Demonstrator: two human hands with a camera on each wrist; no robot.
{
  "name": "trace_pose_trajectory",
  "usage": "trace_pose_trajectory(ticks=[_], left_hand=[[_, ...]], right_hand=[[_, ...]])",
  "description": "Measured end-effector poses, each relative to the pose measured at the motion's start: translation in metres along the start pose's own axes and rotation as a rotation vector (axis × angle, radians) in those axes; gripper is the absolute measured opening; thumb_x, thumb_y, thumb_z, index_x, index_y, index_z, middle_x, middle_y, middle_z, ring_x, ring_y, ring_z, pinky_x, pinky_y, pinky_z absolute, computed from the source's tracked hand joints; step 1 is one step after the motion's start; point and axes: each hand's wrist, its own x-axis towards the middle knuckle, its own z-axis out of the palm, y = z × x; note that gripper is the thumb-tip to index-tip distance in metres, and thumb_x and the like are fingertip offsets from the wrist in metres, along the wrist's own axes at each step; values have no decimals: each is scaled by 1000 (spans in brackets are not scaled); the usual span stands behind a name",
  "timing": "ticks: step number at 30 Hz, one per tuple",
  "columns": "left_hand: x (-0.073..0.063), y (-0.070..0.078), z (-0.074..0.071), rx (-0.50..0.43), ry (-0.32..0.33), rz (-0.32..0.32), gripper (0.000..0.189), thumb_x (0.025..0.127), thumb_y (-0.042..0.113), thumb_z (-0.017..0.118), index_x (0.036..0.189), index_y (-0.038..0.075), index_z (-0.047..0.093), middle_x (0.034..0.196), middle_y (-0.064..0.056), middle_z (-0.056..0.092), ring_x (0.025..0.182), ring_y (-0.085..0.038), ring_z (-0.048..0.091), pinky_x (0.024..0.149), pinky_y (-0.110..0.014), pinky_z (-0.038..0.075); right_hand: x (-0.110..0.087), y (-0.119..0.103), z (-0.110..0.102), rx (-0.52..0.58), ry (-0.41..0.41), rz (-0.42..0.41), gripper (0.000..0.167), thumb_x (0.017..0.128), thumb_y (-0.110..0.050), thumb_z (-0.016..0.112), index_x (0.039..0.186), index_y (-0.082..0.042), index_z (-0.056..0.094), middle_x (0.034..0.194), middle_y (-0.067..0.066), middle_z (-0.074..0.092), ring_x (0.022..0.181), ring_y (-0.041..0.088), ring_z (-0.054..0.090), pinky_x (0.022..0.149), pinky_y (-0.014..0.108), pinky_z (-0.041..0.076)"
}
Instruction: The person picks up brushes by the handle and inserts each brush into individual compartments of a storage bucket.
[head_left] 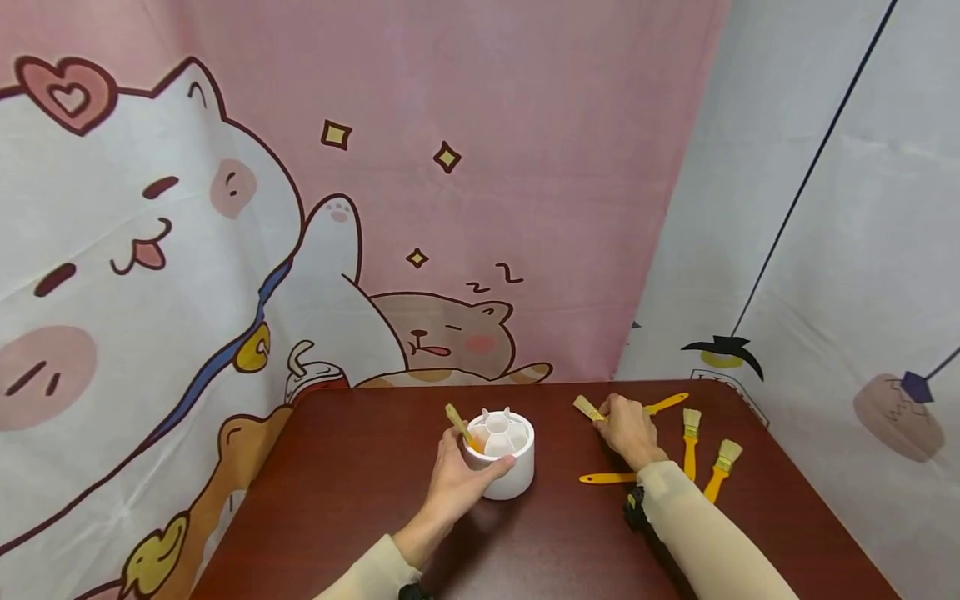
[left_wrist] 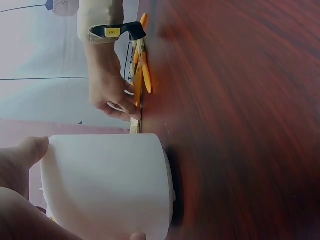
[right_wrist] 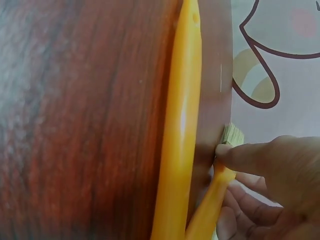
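Diffuse light, soft wrist views

Head: bright, even; soft shadow on counter below white pot. Right wrist: highlight along yellow handle, bluish sheen at left; wood grain blurred, possibly out of focus.

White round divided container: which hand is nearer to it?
Left. The left hand grips the container; the right hand is apart from it, to its right, pinching a yellow-handled bristle brush.
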Motion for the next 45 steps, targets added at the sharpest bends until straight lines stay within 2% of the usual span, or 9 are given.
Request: trace_pose_trajectory(ticks=[5, 11, 21, 28, 37, 45], left_hand=[[1, -2, -2, 8, -4, -3, 109, 82, 42, 105, 165, -2, 50, 156, -25, 60, 147, -42, 63, 126, -64, 48], [1, -2, -5, 21, -16, -12, 109, 83, 44, 104, 167, 1, 51, 158, -25, 59, 149, -43, 63, 126, -66, 49], [2, -3, -6, 32, -24, -10, 110, 82, 44, 105, 167, 1, 51, 159, -24, 60, 148, -42, 64, 126, -65, 50], [2, -3, -6, 34, -26, -13, 111, 81, 45, 105, 166, -1, 51, 156, -26, 61, 147, -44, 64, 126, -68, 51], [4, -2, -7, 41, -31, 1, 109, 80, 45, 106, 165, 3, 53, 153, -25, 62, 144, -42, 65, 123, -66, 52], [5, -3, -8, 66, -34, 10, 107, 81, 47, 106, 165, 5, 55, 152, -24, 63, 141, -40, 66, 120, -65, 53]], right_hand=[[-1, -3, 0, 18, -14, -13, 29, 101, -15, 92, 124, -2, 78, 103, 17, 81, 79, 28, 68, 74, 52, 63], [-2, -3, -1, 23, -15, -44, 28, 103, -14, 91, 124, 0, 80, 104, 17, 82, 78, 25, 66, 70, 44, 61], [-7, -11, -8, 28, 31, -123, 20, 104, -15, 89, 119, -4, 82, 104, 12, 82, 76, 22, 67, 65, 43, 59], [-12, -17, -12, 19, 68, -151, 18, 104, -15, 89, 118, -5, 83, 104, 12, 84, 77, 21, 68, 66, 44, 60], [-24, -31, -19, 21, 136, -220, 17, 104, -15, 89, 118, -6, 84, 106, 13, 84, 78, 22, 72, 64, 39, 59], [-34, -43, -28, 36, 159, -247, 15, 103, -15, 90, 116, -8, 85, 104, 11, 80, 76, 19, 67, 62, 35, 55]])
